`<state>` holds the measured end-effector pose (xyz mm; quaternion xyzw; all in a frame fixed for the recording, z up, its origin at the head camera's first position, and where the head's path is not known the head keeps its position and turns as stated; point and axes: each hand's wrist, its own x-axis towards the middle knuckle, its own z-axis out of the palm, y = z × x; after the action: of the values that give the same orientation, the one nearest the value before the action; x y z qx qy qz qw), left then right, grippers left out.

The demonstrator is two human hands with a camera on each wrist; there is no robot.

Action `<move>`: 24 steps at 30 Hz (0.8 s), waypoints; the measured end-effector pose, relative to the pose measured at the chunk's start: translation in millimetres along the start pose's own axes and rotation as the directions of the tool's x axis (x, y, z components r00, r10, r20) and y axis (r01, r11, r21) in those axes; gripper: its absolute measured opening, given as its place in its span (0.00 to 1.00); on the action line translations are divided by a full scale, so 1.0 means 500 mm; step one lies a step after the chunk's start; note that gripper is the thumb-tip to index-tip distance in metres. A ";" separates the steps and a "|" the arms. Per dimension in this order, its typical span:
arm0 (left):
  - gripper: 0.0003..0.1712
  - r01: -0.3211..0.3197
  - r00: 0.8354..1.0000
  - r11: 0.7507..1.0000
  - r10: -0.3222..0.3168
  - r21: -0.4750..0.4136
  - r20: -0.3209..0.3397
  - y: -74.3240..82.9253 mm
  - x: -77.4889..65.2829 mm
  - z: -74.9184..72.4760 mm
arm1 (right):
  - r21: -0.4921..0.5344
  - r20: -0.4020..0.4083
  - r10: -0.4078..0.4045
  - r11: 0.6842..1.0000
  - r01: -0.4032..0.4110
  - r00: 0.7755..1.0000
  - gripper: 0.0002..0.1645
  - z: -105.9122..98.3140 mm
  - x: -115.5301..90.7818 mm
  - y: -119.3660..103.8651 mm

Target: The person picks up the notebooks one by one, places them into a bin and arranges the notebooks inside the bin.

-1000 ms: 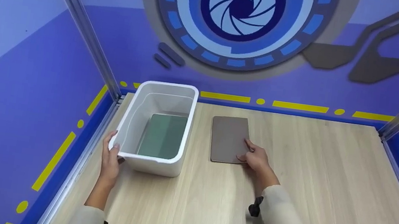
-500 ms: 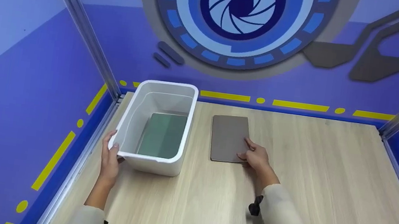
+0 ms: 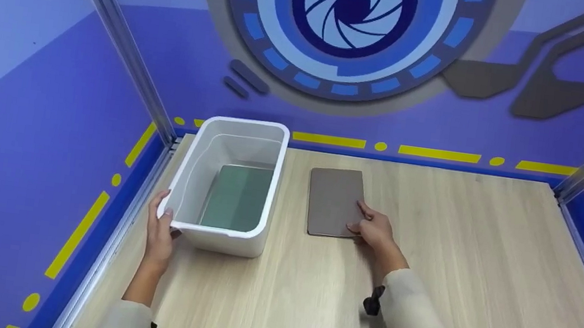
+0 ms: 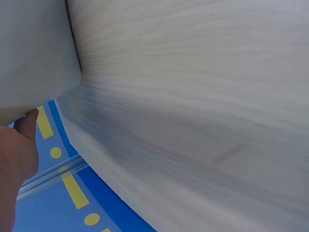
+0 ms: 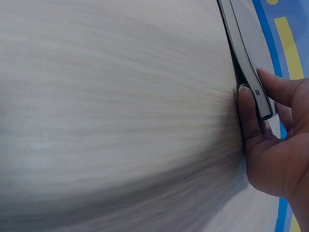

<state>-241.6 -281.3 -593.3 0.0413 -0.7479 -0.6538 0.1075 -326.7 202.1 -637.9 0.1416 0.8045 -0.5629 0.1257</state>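
Note:
A white plastic bin [image 3: 223,239] stands on the left of the wooden table, and a flat green notebook-like item [image 3: 236,199] lies inside on its floor. My left hand [image 3: 160,240] grips the rim at the bin's near left corner. In the left wrist view the bin [image 4: 36,53] shows only its outer wall, with the left hand [image 4: 19,154] at its edge. My right hand [image 3: 376,234] pinches the near right corner of a brown notebook [image 3: 335,201]. The right wrist view shows the notebook [image 5: 248,67] edge-on between thumb and fingers of the right hand [image 5: 277,150], that corner slightly off the table.
The light wooden table [image 3: 483,257] is bounded by a blue-purple back wall [image 3: 386,131] and side walls. Metal posts [image 3: 122,40] stand at the corners. The bin is close to the back left corner.
Both hands keep their hold on the bin and the notebook. The head view has shifted very slightly; nothing else visibly moves.

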 end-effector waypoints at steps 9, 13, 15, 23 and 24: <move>0.30 -0.002 1.000 1.000 0.002 -0.013 0.007 0.000 0.000 0.000 | 0.020 0.000 -0.010 1.000 0.010 1.000 0.48 0.001 0.002 0.002; 0.30 0.005 1.000 1.000 -0.005 -0.016 0.003 0.001 -0.001 -0.001 | 0.033 -0.001 -0.001 0.999 0.002 1.000 0.49 0.003 0.003 0.003; 0.30 0.008 1.000 1.000 -0.008 -0.017 0.001 0.003 -0.002 -0.001 | 0.034 -0.005 0.002 0.999 -0.002 1.000 0.49 0.005 0.004 0.005; 0.30 -0.004 1.000 1.000 0.003 -0.020 -0.009 0.004 -0.002 0.001 | 0.036 -0.002 0.008 0.999 -0.008 1.000 0.49 0.003 0.005 0.001; 0.30 -0.005 1.000 1.000 0.004 -0.020 -0.008 0.003 -0.001 0.002 | 0.035 -0.002 0.009 0.999 -0.009 1.000 0.49 0.003 0.005 0.000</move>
<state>-241.2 -280.2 -591.9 0.0412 -0.7408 -0.6610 0.1126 -329.0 201.1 -639.4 0.1480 0.7941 -0.5761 0.1250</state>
